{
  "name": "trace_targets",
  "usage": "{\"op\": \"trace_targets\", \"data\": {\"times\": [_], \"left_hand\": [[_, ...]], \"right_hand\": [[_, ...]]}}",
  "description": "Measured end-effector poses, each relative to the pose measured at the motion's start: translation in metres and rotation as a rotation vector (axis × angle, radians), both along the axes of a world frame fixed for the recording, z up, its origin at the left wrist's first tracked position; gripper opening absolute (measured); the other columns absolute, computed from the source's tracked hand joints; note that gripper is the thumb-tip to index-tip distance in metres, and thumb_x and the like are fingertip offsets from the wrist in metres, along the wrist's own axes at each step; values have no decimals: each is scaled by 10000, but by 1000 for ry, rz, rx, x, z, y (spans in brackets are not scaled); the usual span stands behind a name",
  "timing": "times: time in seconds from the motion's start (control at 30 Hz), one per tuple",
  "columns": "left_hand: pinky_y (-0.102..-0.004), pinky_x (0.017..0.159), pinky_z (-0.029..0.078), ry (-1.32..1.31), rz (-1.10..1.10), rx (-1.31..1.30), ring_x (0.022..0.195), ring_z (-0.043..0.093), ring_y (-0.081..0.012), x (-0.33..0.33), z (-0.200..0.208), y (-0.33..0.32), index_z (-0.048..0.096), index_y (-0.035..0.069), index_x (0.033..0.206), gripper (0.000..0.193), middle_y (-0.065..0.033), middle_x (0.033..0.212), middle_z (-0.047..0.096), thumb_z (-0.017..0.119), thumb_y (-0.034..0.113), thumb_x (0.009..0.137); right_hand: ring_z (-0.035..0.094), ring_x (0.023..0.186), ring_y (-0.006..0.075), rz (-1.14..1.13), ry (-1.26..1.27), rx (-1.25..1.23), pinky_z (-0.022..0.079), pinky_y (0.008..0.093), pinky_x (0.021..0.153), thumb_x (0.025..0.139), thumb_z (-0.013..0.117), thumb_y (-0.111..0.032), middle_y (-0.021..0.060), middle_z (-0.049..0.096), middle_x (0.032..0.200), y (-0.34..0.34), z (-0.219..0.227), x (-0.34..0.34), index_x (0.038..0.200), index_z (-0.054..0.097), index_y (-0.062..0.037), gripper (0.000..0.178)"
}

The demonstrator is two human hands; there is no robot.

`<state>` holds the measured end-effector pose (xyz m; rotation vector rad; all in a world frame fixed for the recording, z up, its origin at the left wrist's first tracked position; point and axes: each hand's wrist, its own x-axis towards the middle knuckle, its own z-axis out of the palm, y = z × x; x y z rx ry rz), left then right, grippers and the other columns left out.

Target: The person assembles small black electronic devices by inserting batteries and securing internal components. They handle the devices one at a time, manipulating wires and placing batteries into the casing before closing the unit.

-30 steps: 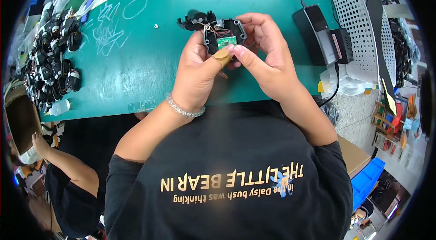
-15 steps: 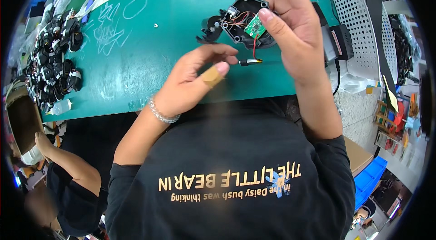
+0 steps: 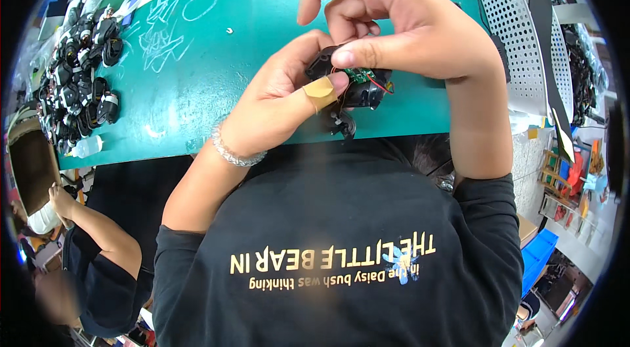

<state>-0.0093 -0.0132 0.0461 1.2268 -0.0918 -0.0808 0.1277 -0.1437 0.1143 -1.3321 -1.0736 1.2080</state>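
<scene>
Both hands lift the small black plastic housing with its green circuit board (image 3: 357, 84) close, probably for inspection: left hand (image 3: 279, 107) and right hand (image 3: 407, 25) each pinch it.

You get bright, even light from overhead, with only soft shadows under your hands (image 3: 367, 65) on the green table (image 3: 197, 84). The centre is sharp; the fisheye bends the table edge, and the dark rim blurs everything there.

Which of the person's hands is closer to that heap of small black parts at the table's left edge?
The left hand. It sits nearer the heap of black parts, though well apart from it, gripping the small black device. The right hand holds that device from farther right.
</scene>
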Motion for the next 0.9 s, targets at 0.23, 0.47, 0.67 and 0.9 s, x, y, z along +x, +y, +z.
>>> {"op": "trace_targets", "data": {"times": [0.23,0.47,0.67,0.9], "left_hand": [[-201,663,396,-53,118,207,743,466,-41,0,-15,9,578,11,944,165,11,861,560,534,165,907],[-195,678,424,-48,385,-58,769,528,-40,5,-20,14,552,50,1005,131,8,873,601,530,142,915],[-214,656,439,-11,440,-51,783,575,-81,6,-25,12,510,60,1005,113,-28,916,611,531,94,899],[-245,674,464,71,414,-181,791,610,-142,3,-27,9,473,44,1036,159,-93,923,621,517,48,883]], "right_hand": [[457,703,51,-53,-184,29,370,191,623,872,567,-93,15,530,779,0,-17,-2,1108,472,-10,267],[490,822,74,-529,-37,346,403,197,722,895,566,-182,46,562,930,-7,-69,-8,1172,469,-21,335],[465,822,64,-361,95,275,399,205,730,866,592,-114,3,508,910,-14,-90,-17,1154,482,-15,323],[510,807,49,-535,46,388,431,204,694,846,598,-38,7,543,902,-12,-74,-26,1050,520,1,222]]}}
